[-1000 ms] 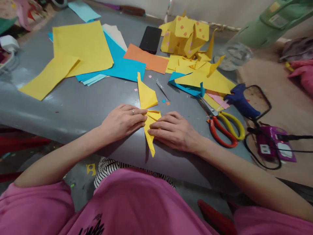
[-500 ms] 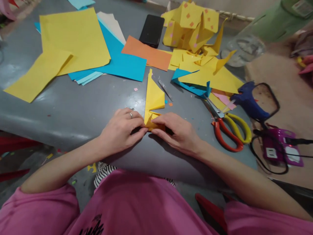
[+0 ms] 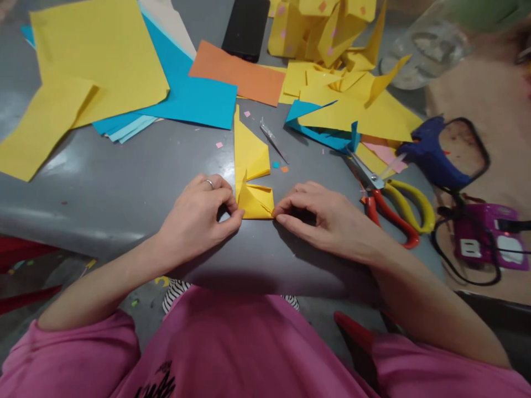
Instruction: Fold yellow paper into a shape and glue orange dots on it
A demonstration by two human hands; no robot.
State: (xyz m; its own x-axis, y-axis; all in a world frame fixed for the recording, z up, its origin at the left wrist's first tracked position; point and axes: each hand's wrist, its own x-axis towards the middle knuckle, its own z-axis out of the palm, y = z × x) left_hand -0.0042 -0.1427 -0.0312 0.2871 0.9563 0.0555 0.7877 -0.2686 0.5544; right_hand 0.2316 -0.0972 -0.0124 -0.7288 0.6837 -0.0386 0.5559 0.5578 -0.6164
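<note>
A folded yellow paper piece (image 3: pixel 250 171) lies on the grey table (image 3: pixel 124 182) near its front edge, its long point aimed away from me. Its near end is folded up into a small flap. My left hand (image 3: pixel 198 215) pinches the flap's left corner with thumb and fingertips. My right hand (image 3: pixel 327 218) presses the flap's right corner with its fingertips. A ring shows on my left hand.
Red and yellow scissors (image 3: pixel 390 204) lie right of my right hand, with a blue glue gun (image 3: pixel 431 157) and a purple power strip (image 3: pixel 489 237) beyond. Yellow sheets (image 3: pixel 95 61), blue paper (image 3: pixel 194 99), an orange sheet (image 3: pixel 240 77), a black phone (image 3: pixel 246 27) and folded dotted yellow paper (image 3: pixel 323 27) cover the far side.
The near point of the yellow piece has been folded up into a short flap. Both hands moved from lying flat on it to its two lower corners. The view shifted closer.
</note>
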